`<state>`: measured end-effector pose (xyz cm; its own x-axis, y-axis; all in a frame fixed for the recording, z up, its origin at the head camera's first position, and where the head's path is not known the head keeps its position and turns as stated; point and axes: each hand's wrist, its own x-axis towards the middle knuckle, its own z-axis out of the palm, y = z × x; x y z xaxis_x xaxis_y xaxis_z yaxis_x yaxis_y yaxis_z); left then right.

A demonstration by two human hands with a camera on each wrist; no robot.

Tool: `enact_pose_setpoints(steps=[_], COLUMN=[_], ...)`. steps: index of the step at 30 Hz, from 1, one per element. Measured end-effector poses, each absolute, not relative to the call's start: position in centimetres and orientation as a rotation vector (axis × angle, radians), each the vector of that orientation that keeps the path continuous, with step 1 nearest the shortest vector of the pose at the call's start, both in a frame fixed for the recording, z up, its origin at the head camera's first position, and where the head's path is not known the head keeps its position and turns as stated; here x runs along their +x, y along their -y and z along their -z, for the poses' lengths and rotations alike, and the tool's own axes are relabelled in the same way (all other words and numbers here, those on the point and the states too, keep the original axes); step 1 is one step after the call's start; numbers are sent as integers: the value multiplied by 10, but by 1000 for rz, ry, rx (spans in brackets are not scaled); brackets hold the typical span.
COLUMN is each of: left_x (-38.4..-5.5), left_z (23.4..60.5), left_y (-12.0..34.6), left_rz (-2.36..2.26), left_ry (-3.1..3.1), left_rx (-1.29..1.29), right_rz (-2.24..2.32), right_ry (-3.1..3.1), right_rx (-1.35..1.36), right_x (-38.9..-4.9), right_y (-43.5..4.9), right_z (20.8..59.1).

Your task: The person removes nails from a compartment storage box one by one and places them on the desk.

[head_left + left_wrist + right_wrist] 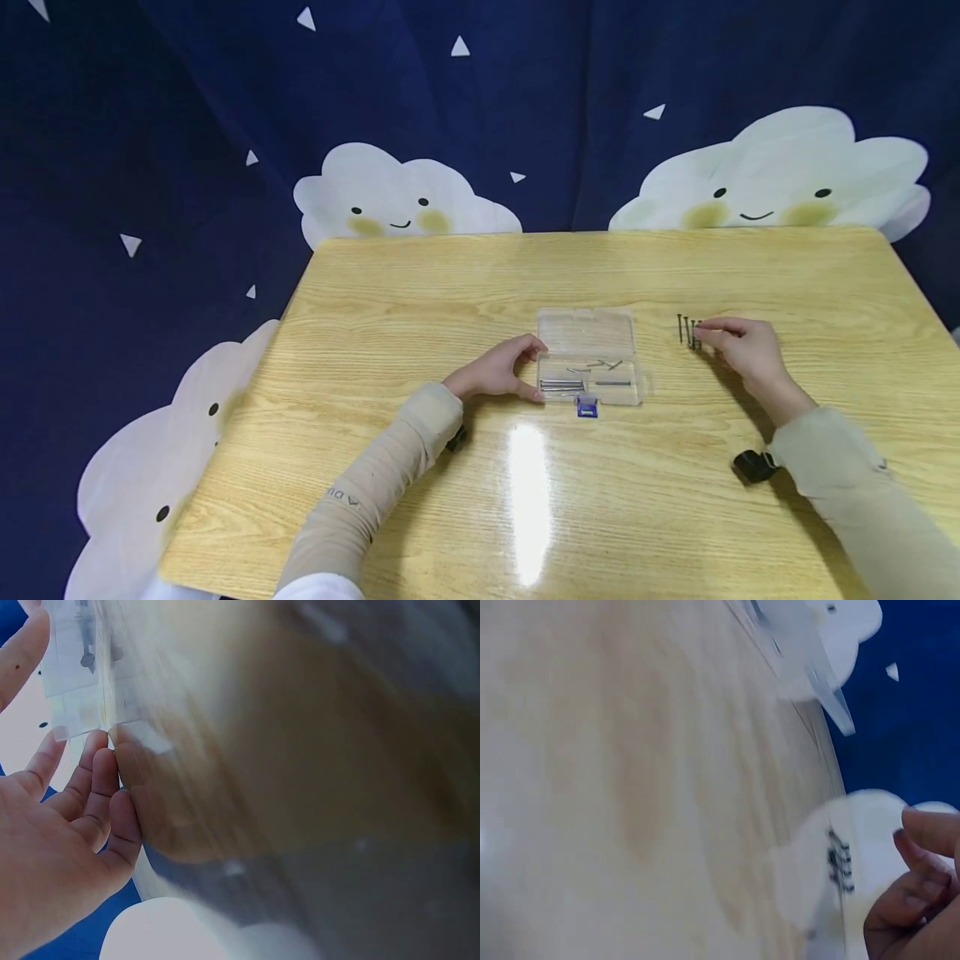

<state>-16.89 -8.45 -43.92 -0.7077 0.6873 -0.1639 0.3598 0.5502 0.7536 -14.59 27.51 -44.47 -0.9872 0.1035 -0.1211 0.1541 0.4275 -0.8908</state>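
A clear plastic box (641,392) lies with its lid (587,332) folded back. Inside it are several thin silver screws or nails (562,385), long and short. My left hand (498,368) holds the box's left end, thumb at the near corner, fingers at the far side; in the left wrist view its fingertips touch the clear plastic edge. To the right, several long dark screws or nails (680,328) lie side by side in a row. Over the row's right end is my right hand (750,350), thumb and forefinger close together. In the right wrist view nothing shows between those fingertips.
A blue latch (587,407) sticks out from the box's near side. The wooden table (420,283) has a bright light reflection in front of the box. Behind its far edge hangs a dark blue curtain (525,100) with cloud prints. Black wrist straps sit at both sleeves.
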Motion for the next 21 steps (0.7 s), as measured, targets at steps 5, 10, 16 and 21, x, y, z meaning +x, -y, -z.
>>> enact_pose_setpoints(steps=[5,10,16,21], left_x=[-169,-169,-170,-169], left_z=[439,441,442,442], left_y=[85,84,84,84], left_rz=[-1006,-988,-977,-999], left_ry=[-2338,-2346,-2351,-2344], left_rx=[839,847,847,836], right_rz=[1684,1692,1666,1663], right_ry=[-2687,-2798,-2902,-2941], right_rx=[217,171,58,-93], right_x=[-134,-124,-113,-107], right_y=[-256,-240,-225,-216], right_z=[445,448,451,454])
